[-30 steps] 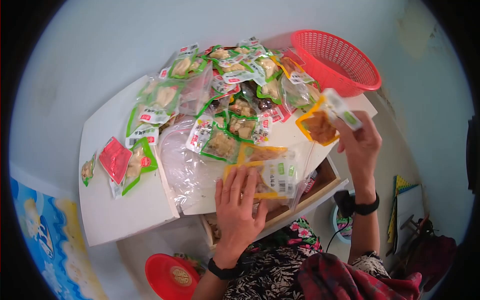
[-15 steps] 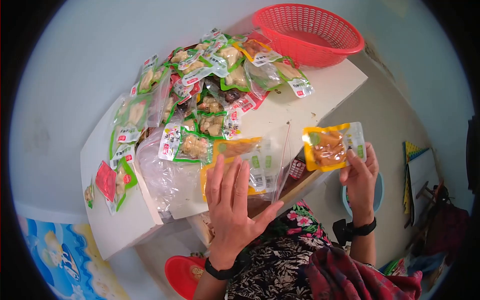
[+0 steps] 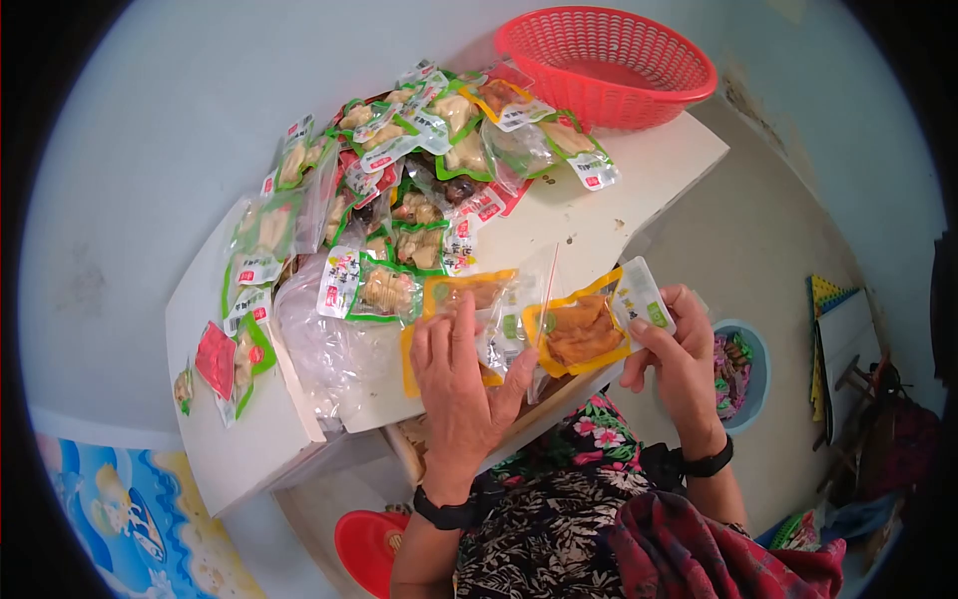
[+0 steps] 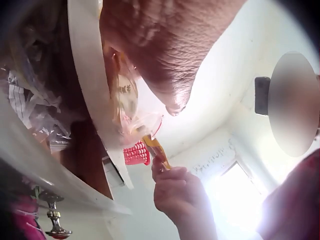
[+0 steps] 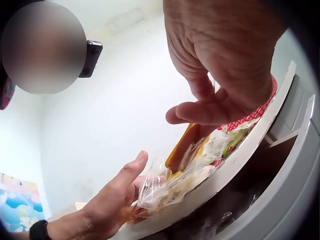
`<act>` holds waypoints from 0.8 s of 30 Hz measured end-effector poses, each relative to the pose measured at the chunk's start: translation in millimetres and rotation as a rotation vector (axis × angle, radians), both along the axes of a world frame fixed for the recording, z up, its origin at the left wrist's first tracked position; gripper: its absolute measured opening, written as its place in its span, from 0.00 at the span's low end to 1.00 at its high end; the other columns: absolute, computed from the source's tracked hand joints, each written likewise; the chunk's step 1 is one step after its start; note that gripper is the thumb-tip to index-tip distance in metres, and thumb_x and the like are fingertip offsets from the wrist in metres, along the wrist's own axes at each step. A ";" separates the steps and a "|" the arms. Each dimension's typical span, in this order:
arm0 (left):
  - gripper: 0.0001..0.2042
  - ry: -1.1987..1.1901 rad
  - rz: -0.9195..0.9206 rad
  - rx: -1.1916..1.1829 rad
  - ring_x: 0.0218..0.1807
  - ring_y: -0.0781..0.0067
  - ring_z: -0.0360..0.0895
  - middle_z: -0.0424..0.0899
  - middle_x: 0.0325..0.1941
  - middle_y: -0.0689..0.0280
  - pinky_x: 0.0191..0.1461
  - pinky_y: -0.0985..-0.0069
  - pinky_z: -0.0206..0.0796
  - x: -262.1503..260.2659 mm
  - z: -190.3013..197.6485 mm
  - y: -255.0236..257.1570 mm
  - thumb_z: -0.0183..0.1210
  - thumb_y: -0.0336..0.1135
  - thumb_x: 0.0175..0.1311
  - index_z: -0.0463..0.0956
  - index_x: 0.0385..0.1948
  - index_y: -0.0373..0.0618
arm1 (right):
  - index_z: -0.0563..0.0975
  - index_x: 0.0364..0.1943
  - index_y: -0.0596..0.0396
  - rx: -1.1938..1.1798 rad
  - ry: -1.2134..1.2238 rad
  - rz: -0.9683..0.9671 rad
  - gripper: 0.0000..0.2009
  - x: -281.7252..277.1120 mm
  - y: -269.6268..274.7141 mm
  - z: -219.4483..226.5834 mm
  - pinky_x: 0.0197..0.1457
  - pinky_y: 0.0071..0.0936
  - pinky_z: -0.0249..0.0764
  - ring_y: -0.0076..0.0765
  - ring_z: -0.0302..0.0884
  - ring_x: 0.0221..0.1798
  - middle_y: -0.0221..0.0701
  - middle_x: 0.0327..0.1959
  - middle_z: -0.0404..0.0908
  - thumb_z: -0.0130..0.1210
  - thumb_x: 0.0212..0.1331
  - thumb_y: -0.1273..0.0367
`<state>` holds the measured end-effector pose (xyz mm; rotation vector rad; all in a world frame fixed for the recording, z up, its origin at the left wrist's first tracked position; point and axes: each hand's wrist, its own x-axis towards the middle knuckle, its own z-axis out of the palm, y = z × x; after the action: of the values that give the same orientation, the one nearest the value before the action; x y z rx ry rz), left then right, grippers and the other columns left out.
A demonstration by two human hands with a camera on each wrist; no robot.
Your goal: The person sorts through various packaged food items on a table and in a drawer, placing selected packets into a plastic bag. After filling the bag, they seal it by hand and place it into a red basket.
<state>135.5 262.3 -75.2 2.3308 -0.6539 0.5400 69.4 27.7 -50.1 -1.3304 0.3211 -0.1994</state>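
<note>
My right hand (image 3: 674,361) pinches the white end of a yellow-edged packet (image 3: 583,334) of brown food, held at the mouth of a clear zip bag (image 3: 546,299). Inside that bag lie other yellow-edged packets (image 3: 469,292). The left hand (image 3: 457,389) rests on the bag with its fingers extended, thumb near the held packet. In the right wrist view, the packet's yellow edge (image 5: 179,150) meets the clear plastic (image 5: 159,186) beside the left hand (image 5: 112,200).
A heap of green-edged packets (image 3: 386,290) covers the back of the white table (image 3: 639,190). Behind it stands a red basket (image 3: 639,108). Clear bags (image 3: 324,339) lie to the left; an open drawer (image 3: 539,411) is at the front edge. A blue basin (image 3: 760,384) stands on the floor.
The right hand has brought its packet down and left to the bag's mouth. The left hand stays on the bag, its fingers shifted slightly. The head view has turned, moving the table leftward.
</note>
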 end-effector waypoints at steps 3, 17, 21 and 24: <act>0.37 0.010 -0.026 -0.018 0.50 0.55 0.69 0.74 0.43 0.58 0.60 0.57 0.63 -0.8 0.2 3.6 0.64 0.57 0.68 0.71 0.66 0.30 | 0.68 0.58 0.63 0.071 -0.008 -0.015 0.16 5.6 8.8 1.5 0.20 0.22 0.77 0.32 0.83 0.21 0.40 0.42 0.83 0.54 0.70 0.75; 0.19 -0.155 0.069 0.033 0.49 0.54 0.73 0.78 0.41 0.60 0.54 0.59 0.66 -2.9 13.6 -6.6 0.71 0.37 0.61 0.80 0.51 0.39 | 0.54 0.78 0.59 -0.003 0.001 0.030 0.33 5.5 33.5 0.4 0.22 0.20 0.75 0.31 0.86 0.26 0.48 0.62 0.76 0.50 0.70 0.78; 0.08 -0.077 0.004 -0.115 0.46 0.53 0.75 0.81 0.40 0.62 0.50 0.59 0.68 -0.8 17.3 -8.2 0.67 0.26 0.61 0.82 0.41 0.41 | 0.61 0.75 0.57 0.020 -0.028 0.070 0.29 5.0 31.0 13.6 0.20 0.17 0.68 0.23 0.80 0.21 0.42 0.57 0.78 0.52 0.69 0.78; 0.08 -0.119 -0.065 -0.187 0.44 0.54 0.76 0.81 0.37 0.62 0.48 0.60 0.69 -2.0 30.6 -17.3 0.66 0.23 0.60 0.82 0.41 0.41 | 0.69 0.68 0.58 0.014 0.047 0.165 0.23 10.8 34.9 5.0 0.20 0.16 0.68 0.19 0.74 0.18 0.36 0.49 0.81 0.55 0.68 0.78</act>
<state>133.5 245.1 -44.5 2.1082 -0.7009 0.6842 80.2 62.6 -45.1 -1.3418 0.2505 -0.0270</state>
